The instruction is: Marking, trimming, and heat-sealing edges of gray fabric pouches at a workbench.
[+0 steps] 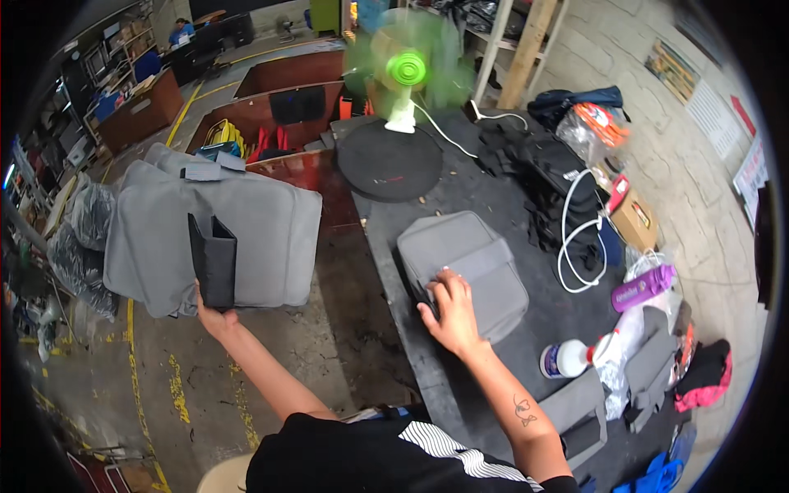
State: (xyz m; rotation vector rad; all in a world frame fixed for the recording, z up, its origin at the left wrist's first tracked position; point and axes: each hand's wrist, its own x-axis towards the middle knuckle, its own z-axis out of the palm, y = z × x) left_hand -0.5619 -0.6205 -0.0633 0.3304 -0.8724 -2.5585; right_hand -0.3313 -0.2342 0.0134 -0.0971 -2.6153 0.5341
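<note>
Head view: our left hand [216, 320] holds grey bag [275, 238]; our loosely spread right hand [452, 316] touches grey case [497, 300] ahead-right, long axis slanting forward-left.

Left: a grey bag [275, 214] of matt, lightly creased cloth, with a smooth, dull black panel [216, 267]. Centre: a second grey cloth bag [477, 267], also matt, and a dull, scuffed black tabletop [481, 181]. Right: a smooth plastic bottle [567, 359] and a rough block wall [620, 57]. Far left: glossy, crinkled plastic sacks [78, 263]. Far: a bare wood post [530, 53].
</note>
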